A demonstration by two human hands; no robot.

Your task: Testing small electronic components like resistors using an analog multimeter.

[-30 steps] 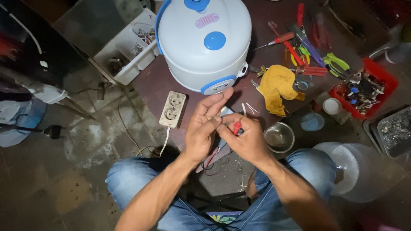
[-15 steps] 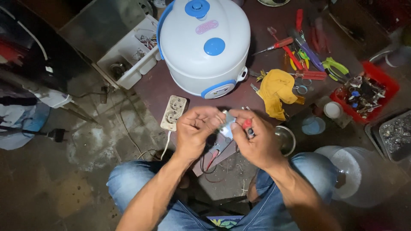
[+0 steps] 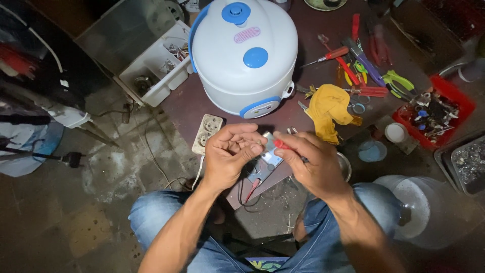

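Two hands closed: left hand [image 3: 230, 154] pinching small metal part [image 3: 268, 147], right hand [image 3: 313, 162] gripping red-handled screwdriver [image 3: 281, 144]. Tip slip likely jabs left fingers [image 3: 241, 137].

Seen from above, a seated person's left hand [image 3: 230, 154] and right hand [image 3: 313, 159] meet over their lap, pinching a small metal part [image 3: 269, 149] with a red-tipped piece. Just beyond stands a white and blue rice cooker [image 3: 245, 55], with a yellow cloth [image 3: 326, 108] and scattered screwdrivers [image 3: 348, 63] to its right.
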